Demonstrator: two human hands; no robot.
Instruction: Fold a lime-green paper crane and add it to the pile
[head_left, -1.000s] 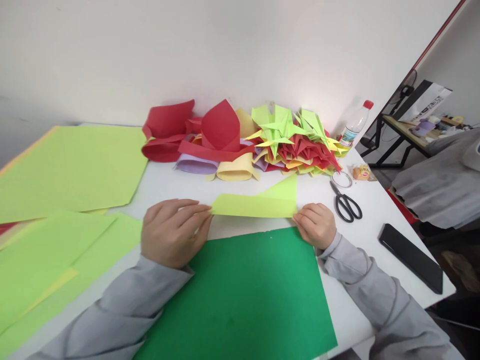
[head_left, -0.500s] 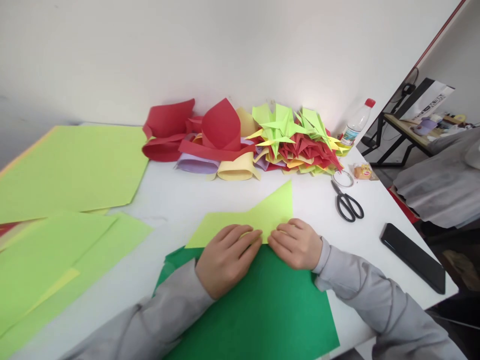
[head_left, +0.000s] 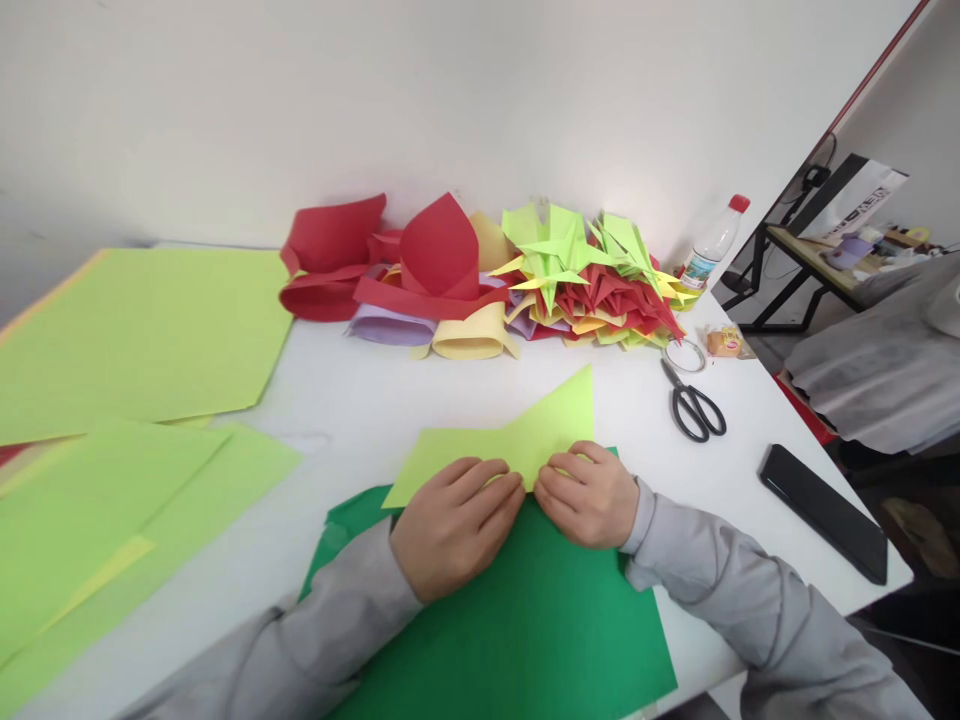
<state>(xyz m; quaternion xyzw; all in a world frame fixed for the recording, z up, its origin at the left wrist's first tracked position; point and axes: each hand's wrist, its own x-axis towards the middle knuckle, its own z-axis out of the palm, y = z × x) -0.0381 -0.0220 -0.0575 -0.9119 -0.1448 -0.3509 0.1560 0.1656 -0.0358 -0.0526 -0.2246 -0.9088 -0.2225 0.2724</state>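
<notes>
A folded lime-green paper (head_left: 517, 440) lies on the white table (head_left: 360, 390), its near edge over a dark green sheet (head_left: 525, 620). My left hand (head_left: 454, 525) and my right hand (head_left: 585, 495) sit side by side on that near edge, fingers curled and pinching the lime paper where they meet. A pointed flap of the paper rises to the right, beyond my right hand. Grey sleeves cover both forearms.
Large lime-green sheets (head_left: 135, 340) cover the table's left side. A heap of red, yellow and purple paper rolls (head_left: 420, 280) and folded paper shapes (head_left: 592, 280) lines the back. Black scissors (head_left: 694, 405), a tape ring (head_left: 682, 355), a bottle (head_left: 712, 245) and a black phone (head_left: 821, 512) lie right.
A second ago my hands held the lime paper by its two ends above the table. They came together at its near edge and laid it down; since half a second ago it shifted slightly right.
</notes>
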